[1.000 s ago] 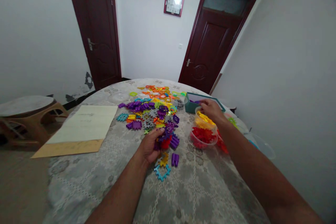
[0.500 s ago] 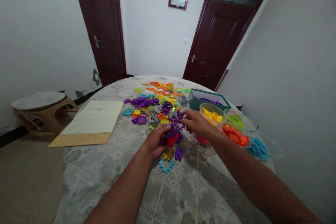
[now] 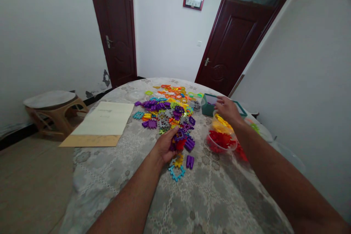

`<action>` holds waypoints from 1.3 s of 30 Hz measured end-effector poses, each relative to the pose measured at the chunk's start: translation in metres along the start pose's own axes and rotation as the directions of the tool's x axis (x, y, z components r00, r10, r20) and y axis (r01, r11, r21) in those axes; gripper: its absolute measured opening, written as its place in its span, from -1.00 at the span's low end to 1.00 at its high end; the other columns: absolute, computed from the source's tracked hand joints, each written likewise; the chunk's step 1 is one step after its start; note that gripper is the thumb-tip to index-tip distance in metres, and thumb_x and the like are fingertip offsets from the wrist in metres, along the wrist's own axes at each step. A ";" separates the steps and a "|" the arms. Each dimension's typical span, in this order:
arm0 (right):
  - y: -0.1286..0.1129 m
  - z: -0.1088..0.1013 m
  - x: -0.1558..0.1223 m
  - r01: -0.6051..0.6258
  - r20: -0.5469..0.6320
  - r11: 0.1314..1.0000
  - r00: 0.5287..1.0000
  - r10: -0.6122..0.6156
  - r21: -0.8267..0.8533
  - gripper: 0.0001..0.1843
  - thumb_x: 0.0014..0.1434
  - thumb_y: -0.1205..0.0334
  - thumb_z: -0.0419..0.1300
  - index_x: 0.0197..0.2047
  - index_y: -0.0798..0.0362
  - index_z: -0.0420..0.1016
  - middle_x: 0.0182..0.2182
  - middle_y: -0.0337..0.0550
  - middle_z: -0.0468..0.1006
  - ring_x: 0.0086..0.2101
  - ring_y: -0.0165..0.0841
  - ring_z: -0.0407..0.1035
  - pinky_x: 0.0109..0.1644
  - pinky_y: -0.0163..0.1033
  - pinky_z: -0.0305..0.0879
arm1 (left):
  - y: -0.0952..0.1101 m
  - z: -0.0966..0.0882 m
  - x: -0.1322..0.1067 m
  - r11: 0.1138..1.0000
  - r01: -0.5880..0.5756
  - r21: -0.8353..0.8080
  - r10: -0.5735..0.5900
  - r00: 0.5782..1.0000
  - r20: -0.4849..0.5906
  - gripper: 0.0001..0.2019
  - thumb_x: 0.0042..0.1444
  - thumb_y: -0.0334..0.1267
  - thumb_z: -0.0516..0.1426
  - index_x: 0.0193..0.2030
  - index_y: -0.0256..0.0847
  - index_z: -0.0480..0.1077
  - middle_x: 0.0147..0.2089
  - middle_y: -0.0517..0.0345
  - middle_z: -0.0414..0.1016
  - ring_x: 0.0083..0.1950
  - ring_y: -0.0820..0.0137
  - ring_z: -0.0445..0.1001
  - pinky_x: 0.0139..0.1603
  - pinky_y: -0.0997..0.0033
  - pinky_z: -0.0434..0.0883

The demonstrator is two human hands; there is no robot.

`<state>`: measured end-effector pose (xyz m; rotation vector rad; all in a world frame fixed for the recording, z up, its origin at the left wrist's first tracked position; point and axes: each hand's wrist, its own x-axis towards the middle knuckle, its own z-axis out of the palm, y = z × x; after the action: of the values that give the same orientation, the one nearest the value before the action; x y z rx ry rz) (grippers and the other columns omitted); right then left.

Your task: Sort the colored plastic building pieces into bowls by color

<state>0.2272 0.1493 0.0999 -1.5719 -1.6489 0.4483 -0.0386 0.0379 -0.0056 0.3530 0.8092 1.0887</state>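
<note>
My left hand (image 3: 166, 144) is closed around a clump of purple interlocking plastic pieces (image 3: 179, 134), with a red piece (image 3: 181, 144) showing under them. Just below it lie a yellow piece (image 3: 178, 161), a blue toothed frame piece (image 3: 177, 174) and a purple tube-like piece (image 3: 190, 162). Over the green open box (image 3: 208, 109), which has purple pieces inside, my right hand (image 3: 227, 109) points its bent fingers downward. Those fingers look pinched together, and whatever is between them cannot be made out. A mixed pile of coloured pieces (image 3: 164, 113) spreads beyond my left hand.
Clear tubs of yellow pieces (image 3: 222, 122) and red pieces (image 3: 222, 139) stand under my right forearm. Green pieces (image 3: 254, 127) are farther right. A sheet of paper (image 3: 105, 119) lies left on the patterned tablecloth (image 3: 123, 182). A stool (image 3: 55, 108) stands beside the table.
My right hand has moved from the pile rightward and away, over to the green box. The tub of red pieces now shows more fully. My left hand keeps its hold on the clump.
</note>
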 end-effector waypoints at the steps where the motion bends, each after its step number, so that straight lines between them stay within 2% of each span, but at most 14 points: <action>1: -0.006 0.007 -0.015 0.058 0.097 0.998 0.994 -0.057 -0.009 -0.57 0.34 0.21 0.18 0.24 0.06 0.51 0.04 0.04 0.64 -0.23 -0.32 0.58 -0.23 -0.30 0.49 | 0.000 0.000 0.000 1.000 0.001 0.005 -0.001 1.000 0.011 -0.76 0.27 -0.08 0.30 -0.13 -0.22 0.48 -0.37 0.13 0.61 -0.51 0.37 0.57 -0.60 0.42 0.50; 5: -0.031 0.045 -0.084 0.268 0.428 0.961 0.862 -0.271 0.067 -0.62 0.36 0.03 0.24 0.16 -0.02 0.58 -0.09 -0.08 0.69 -0.21 -0.29 0.57 -0.18 -0.27 0.45 | -0.002 -0.001 0.000 1.000 -0.004 0.016 0.003 0.998 0.066 -0.71 0.26 -0.04 0.31 -0.09 -0.24 0.51 -0.37 0.11 0.61 -0.53 0.36 0.55 -0.61 0.42 0.49; 7: -0.039 0.063 -0.107 0.310 0.468 0.947 0.827 -0.311 0.081 -0.63 0.33 0.08 0.28 0.16 -0.03 0.59 -0.16 -0.13 0.69 -0.24 -0.31 0.54 -0.18 -0.27 0.41 | -0.003 -0.001 -0.001 1.000 -0.012 0.013 0.011 0.997 0.080 -0.69 0.23 -0.03 0.33 -0.07 -0.24 0.52 -0.41 0.13 0.59 -0.55 0.36 0.54 -0.59 0.42 0.49; 9: -0.042 0.075 -0.118 0.295 0.460 0.951 0.834 -0.304 0.093 -0.67 0.30 0.18 0.27 0.11 -0.02 0.61 -0.26 -0.19 0.67 -0.31 -0.34 0.50 -0.24 -0.29 0.37 | -0.004 -0.001 -0.002 1.000 -0.011 0.013 0.009 0.995 0.098 -0.68 0.22 -0.03 0.34 -0.06 -0.24 0.53 -0.44 0.13 0.58 -0.55 0.36 0.54 -0.58 0.43 0.50; 12: -0.043 0.077 -0.118 0.152 0.466 0.973 0.858 -0.216 0.171 -0.74 0.26 0.24 0.24 0.01 0.03 0.60 -0.39 -0.25 0.60 -0.43 -0.40 0.42 -0.37 -0.34 0.32 | -0.003 0.000 -0.003 1.000 0.008 0.005 -0.009 0.991 0.130 -0.67 0.24 -0.03 0.32 -0.05 -0.26 0.53 -0.38 0.07 0.61 -0.52 0.34 0.57 -0.53 0.40 0.54; 16: -0.039 0.055 -0.101 -0.082 0.538 0.964 0.840 -0.070 0.253 -0.76 0.24 0.20 0.24 -0.04 0.04 0.55 -0.47 -0.31 0.52 -0.54 -0.45 0.35 -0.52 -0.39 0.29 | 0.000 0.001 -0.004 0.999 0.023 -0.045 -0.020 0.998 0.058 -0.69 0.28 -0.01 0.29 -0.11 -0.27 0.52 -0.30 0.01 0.62 -0.41 0.29 0.64 -0.43 0.32 0.62; 20: -0.028 0.027 -0.066 -0.129 0.603 0.979 0.798 0.006 0.161 -0.78 0.18 0.22 0.33 -0.08 0.03 0.60 -0.52 -0.32 0.51 -0.56 -0.46 0.37 -0.54 -0.43 0.30 | 0.004 0.002 -0.005 0.997 -0.014 -0.070 0.016 1.000 0.023 -0.67 0.23 0.00 0.33 -0.13 -0.27 0.52 -0.23 -0.03 0.62 -0.35 0.26 0.66 -0.38 0.24 0.66; 22: -0.019 0.015 -0.040 -0.152 0.473 0.977 0.879 0.064 0.150 -0.80 0.15 0.27 0.36 -0.12 0.06 0.62 -0.55 -0.29 0.51 -0.57 -0.45 0.38 -0.54 -0.42 0.33 | 0.006 0.003 -0.006 0.996 -0.019 -0.088 0.020 1.000 0.009 -0.68 0.24 -0.02 0.32 -0.14 -0.28 0.52 -0.20 -0.05 0.62 -0.31 0.24 0.67 -0.34 0.19 0.68; 24: -0.011 0.004 -0.013 -0.177 0.227 0.966 0.965 0.132 0.188 -0.76 0.18 0.32 0.33 -0.05 0.10 0.61 -0.51 -0.24 0.54 -0.55 -0.44 0.41 -0.49 -0.39 0.40 | 0.007 0.003 -0.005 0.994 -0.021 -0.112 0.020 1.000 -0.002 -0.68 0.25 -0.03 0.32 -0.14 -0.30 0.52 -0.20 -0.06 0.62 -0.28 0.22 0.68 -0.29 0.13 0.69; 26: -0.002 -0.006 0.009 -0.175 0.011 0.959 0.984 0.177 0.221 -0.64 0.26 0.34 0.23 0.13 0.15 0.52 -0.39 -0.15 0.60 -0.48 -0.43 0.48 -0.41 -0.38 0.47 | 0.008 0.002 -0.004 0.991 -0.025 -0.131 0.025 1.000 -0.003 -0.68 0.26 -0.04 0.32 -0.13 -0.30 0.51 -0.18 -0.07 0.62 -0.25 0.19 0.69 -0.25 0.08 0.70; 29: 0.007 -0.012 0.019 -0.163 -0.106 0.964 0.976 0.188 0.210 -0.49 0.32 0.36 0.12 0.32 0.16 0.36 -0.19 -0.03 0.63 -0.34 -0.39 0.56 -0.36 -0.38 0.49 | 0.007 0.001 -0.003 0.989 -0.037 -0.144 0.037 0.999 -0.007 -0.66 0.26 -0.02 0.31 -0.11 -0.31 0.51 -0.17 -0.11 0.63 -0.23 0.16 0.69 -0.22 0.03 0.70; 32: 0.008 -0.003 -0.005 -0.151 -0.044 0.972 0.986 0.161 0.182 -0.59 0.29 0.32 0.18 0.20 0.14 0.50 -0.14 0.01 0.66 -0.32 -0.35 0.58 -0.39 -0.36 0.48 | 0.006 0.001 -0.003 0.987 -0.045 -0.153 0.045 0.999 -0.008 -0.65 0.26 -0.02 0.31 -0.10 -0.31 0.51 -0.16 -0.12 0.63 -0.22 0.15 0.69 -0.20 -0.01 0.70; 35: -0.003 0.019 -0.052 -0.025 0.180 0.994 0.984 0.005 0.106 -0.73 0.31 0.19 0.25 0.03 0.06 0.62 -0.15 -0.04 0.69 -0.33 -0.32 0.58 -0.39 -0.34 0.46 | 0.005 0.002 -0.004 0.988 -0.053 -0.143 0.054 0.999 0.002 -0.66 0.26 -0.02 0.31 -0.08 -0.31 0.51 -0.15 -0.11 0.63 -0.22 0.16 0.69 -0.19 -0.02 0.70; 39: -0.026 0.051 -0.111 0.273 0.400 0.962 0.881 -0.252 0.004 -0.72 0.36 0.10 0.24 0.07 -0.02 0.61 -0.13 -0.07 0.71 -0.21 -0.25 0.59 -0.17 -0.23 0.47 | 0.005 0.004 -0.005 0.990 -0.056 -0.126 0.058 0.998 0.015 -0.67 0.28 -0.03 0.29 -0.09 -0.31 0.52 -0.17 -0.09 0.64 -0.25 0.20 0.68 -0.21 0.01 0.70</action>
<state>0.1621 0.0528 0.0541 -1.3209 -2.1672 0.6131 -0.0401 0.0357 0.0017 0.2809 0.7136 1.1822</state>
